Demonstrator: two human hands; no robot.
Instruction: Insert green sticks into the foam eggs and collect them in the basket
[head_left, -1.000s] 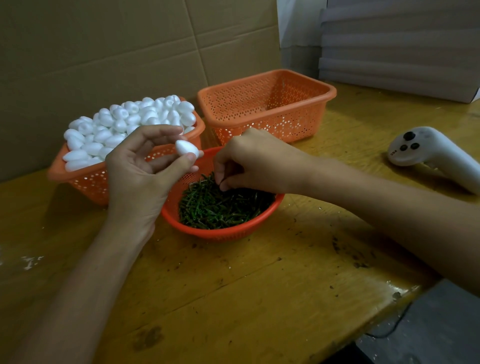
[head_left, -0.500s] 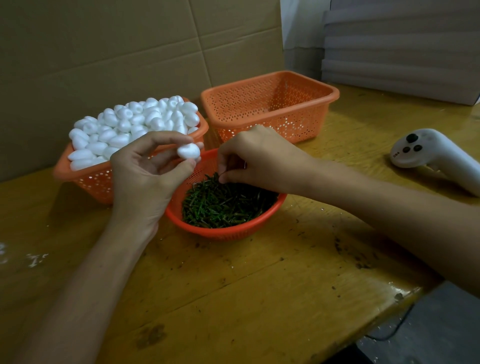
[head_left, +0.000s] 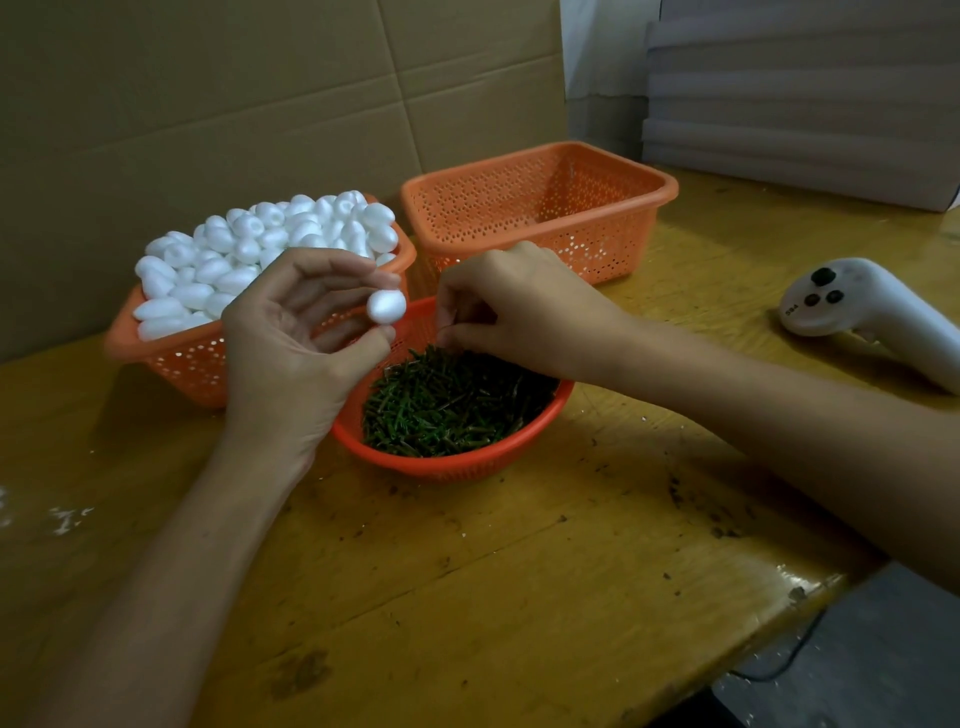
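Left hand (head_left: 291, 338) is pinching foam egg (head_left: 386, 306) just left of right hand (head_left: 514, 301), which is reaching into green sticks (head_left: 457, 405); stick grasp unclear.

The bench (head_left: 519, 597) is varnished yellow wood — glossy near its front right corner, scuffed and dark-speckled elsewhere. The orange baskets (head_left: 613, 244) and round bowl (head_left: 457, 467) are perforated plastic, faintly shiny. The foam eggs (head_left: 249, 249) look matt and finely grained, the green sticks (head_left: 452, 410) dull. The cardboard (head_left: 208, 104) is matt brown; the white controller (head_left: 872, 306), smooth satin plastic.
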